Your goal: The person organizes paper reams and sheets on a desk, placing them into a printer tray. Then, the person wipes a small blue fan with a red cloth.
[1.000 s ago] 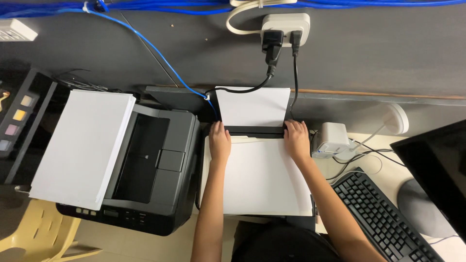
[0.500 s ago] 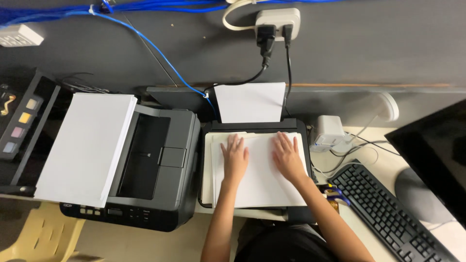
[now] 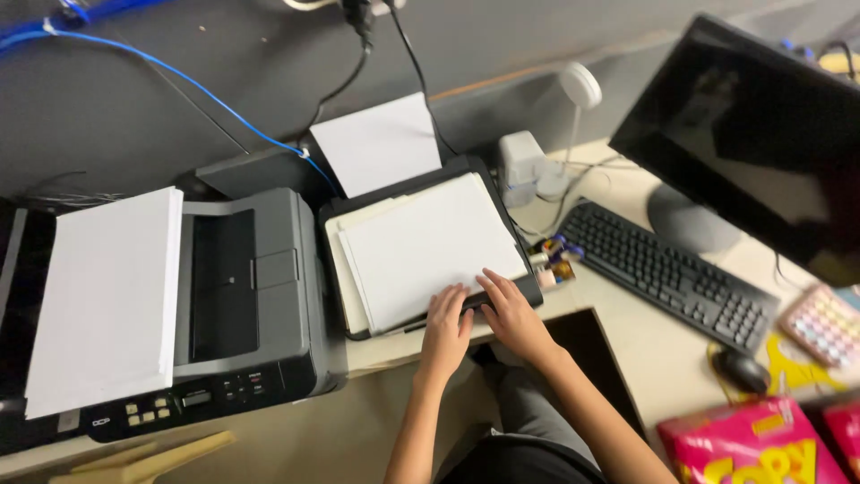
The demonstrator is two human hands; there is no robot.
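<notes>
— Paper first: where does the stack of white sheets (image 3: 430, 246) lie?

— On top of the small black scanner (image 3: 333, 211), a little askew, roughly mid-scene between the big printer and the keyboard. A cream sheet peeks out along the stack's left edge.

— And the hands?

— Both rest at the stack's near edge. The left hand (image 3: 445, 333) lies flat, fingers spread onto the near corner of the paper, gripping nothing. The right hand (image 3: 507, 311) sits just beside it, fingers stretched over the near right corner and the scanner's black rim; whether the thumb pinches the sheets from beneath cannot be told.

— What surrounds it?

— Left of the scanner stands a grey-black printer (image 3: 251, 305) with a broad white paper tray (image 3: 103, 296) on its far-left side and a button panel along its near face. Behind the scanner a single white sheet (image 3: 376, 143) stands upright in the feed slot, a blue cable (image 3: 197, 85) and a black cable (image 3: 354, 72) running past it on the dark wall. To the right: a small white box (image 3: 520, 166), a white desk lamp (image 3: 578, 90), a black keyboard (image 3: 667, 273), a dark monitor (image 3: 761, 134), a mouse (image 3: 739, 367), a pink calculator (image 3: 824, 324) and pink bags (image 3: 752, 444) at the near right.

— Anything blocking the stack?

— Only the hands cover its near edge; a few small colourful bits (image 3: 557, 258) sit just beside the scanner's right corner.
</notes>
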